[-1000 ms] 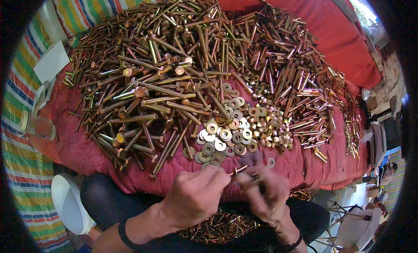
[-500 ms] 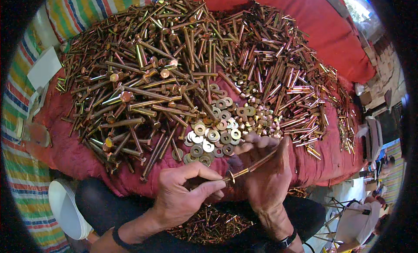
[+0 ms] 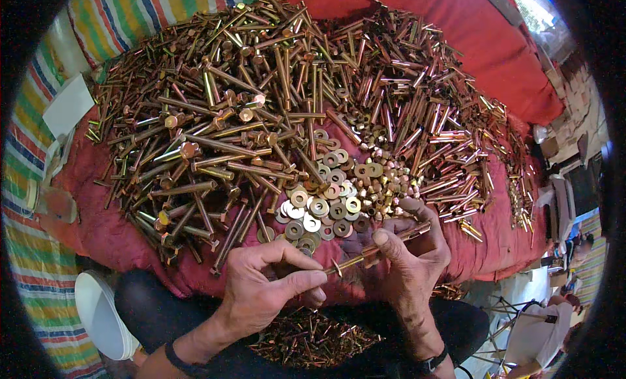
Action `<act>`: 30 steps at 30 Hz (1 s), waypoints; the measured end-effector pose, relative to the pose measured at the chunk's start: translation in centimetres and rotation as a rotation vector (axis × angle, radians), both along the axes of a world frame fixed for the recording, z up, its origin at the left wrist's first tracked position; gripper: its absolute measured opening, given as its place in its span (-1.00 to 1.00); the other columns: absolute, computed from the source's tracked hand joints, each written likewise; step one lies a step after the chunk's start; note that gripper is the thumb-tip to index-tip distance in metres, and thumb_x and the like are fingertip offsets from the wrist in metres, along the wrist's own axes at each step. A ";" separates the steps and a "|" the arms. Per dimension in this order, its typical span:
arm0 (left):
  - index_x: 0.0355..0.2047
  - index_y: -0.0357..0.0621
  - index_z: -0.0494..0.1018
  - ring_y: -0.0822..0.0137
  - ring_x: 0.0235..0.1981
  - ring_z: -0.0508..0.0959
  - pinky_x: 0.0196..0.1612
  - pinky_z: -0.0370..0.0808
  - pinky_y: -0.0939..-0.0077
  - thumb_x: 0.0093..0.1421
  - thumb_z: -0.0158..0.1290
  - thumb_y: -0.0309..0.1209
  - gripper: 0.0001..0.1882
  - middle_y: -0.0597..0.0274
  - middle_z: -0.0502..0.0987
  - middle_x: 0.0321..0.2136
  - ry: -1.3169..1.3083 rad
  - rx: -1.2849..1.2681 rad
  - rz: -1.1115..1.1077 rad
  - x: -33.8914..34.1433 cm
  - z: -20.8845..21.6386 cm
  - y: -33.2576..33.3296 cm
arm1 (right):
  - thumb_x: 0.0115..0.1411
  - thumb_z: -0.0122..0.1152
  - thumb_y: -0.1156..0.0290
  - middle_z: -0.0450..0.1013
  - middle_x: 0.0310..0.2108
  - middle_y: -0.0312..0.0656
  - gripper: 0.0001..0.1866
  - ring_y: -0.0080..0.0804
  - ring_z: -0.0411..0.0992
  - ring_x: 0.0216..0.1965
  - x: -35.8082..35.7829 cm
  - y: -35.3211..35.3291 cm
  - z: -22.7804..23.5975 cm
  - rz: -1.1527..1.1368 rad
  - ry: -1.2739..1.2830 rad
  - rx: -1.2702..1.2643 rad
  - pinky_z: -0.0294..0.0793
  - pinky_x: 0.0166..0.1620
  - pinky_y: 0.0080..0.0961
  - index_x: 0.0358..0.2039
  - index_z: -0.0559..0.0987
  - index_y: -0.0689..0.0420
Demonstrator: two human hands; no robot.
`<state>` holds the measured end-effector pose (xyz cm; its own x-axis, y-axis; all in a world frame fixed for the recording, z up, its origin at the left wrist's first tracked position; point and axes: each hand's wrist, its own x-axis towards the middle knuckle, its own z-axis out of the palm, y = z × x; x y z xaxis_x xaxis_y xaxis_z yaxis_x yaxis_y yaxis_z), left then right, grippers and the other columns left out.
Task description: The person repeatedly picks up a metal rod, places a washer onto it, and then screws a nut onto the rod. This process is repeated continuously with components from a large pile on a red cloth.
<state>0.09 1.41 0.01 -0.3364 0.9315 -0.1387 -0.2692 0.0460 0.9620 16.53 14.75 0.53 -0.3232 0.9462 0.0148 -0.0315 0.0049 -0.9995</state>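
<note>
My left hand (image 3: 267,281) pinches a long bronze-coloured bolt (image 3: 353,262) at its left end, the fingers covering that end. A thin washer (image 3: 337,268) sits around the bolt just past my fingertips. My right hand (image 3: 417,274) grips a slim metal tube (image 3: 417,231) in line with the bolt, its thumb lying across it. The tube meets the bolt's right part; how far the bolt reaches inside is hidden. Just beyond my hands lie loose flat washers (image 3: 319,207) and a heap of small nut-like pieces (image 3: 391,186).
Long hex-head bolts (image 3: 222,137) are heaped at left, slim tubes (image 3: 450,144) at right, all on a red cloth (image 3: 98,216). More metal pieces (image 3: 316,340) lie below, between my legs. A white round container (image 3: 101,314) stands at lower left; a person sits at far right.
My right hand has turned and closed around the tube, its thumb now over it. Both hands have shifted slightly, the left one a little to the left with the bolt and washer.
</note>
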 end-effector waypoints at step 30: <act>0.11 -0.44 0.55 0.48 -0.60 0.61 -0.62 0.54 0.63 0.34 0.24 -0.44 -0.60 0.08 0.68 -0.38 -0.316 -0.257 -0.237 -0.1 0.9 0.6 | 0.24 0.44 0.41 0.59 -0.43 -0.14 -0.79 -0.47 0.53 -0.41 4.7 3.8 1.8 0.053 -0.739 0.469 0.47 -0.32 -0.51 -0.26 0.64 0.30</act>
<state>0.01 2.02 0.95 -0.0223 0.8994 -0.4367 -0.5006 0.3680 0.7836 21.24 18.59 2.33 -0.4468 0.8787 0.1681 0.6114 0.4371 -0.6597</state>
